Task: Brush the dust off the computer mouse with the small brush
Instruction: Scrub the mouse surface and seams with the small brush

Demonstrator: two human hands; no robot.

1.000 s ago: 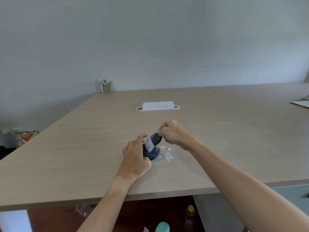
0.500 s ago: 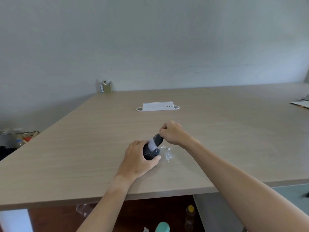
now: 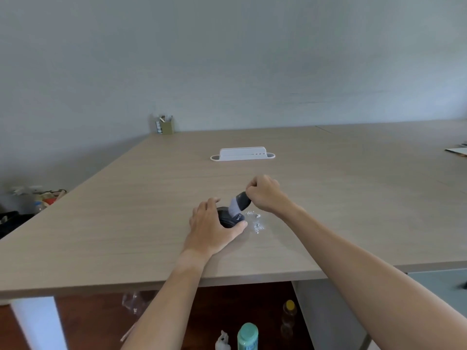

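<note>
A dark computer mouse (image 3: 228, 219) lies on the wooden table (image 3: 126, 223), near its front edge. My left hand (image 3: 212, 228) wraps around the mouse from the left and front, and hides most of it. My right hand (image 3: 265, 195) pinches the dark handle of a small brush (image 3: 238, 203). The brush's pale bristles point down and left and rest on the mouse's top. White crumbs of dust (image 3: 256, 222) lie scattered on the table just right of the mouse.
A white oblong holder (image 3: 242, 154) sits farther back on the table. A small pen pot (image 3: 165, 125) stands at the far left corner by the wall. Papers (image 3: 457, 150) lie at the right edge. Bottles (image 3: 247, 335) stand on the floor under the table.
My right hand has swept the brush back and forth over the mouse's top. My left hand has slid a little to cup the mouse more closely.
</note>
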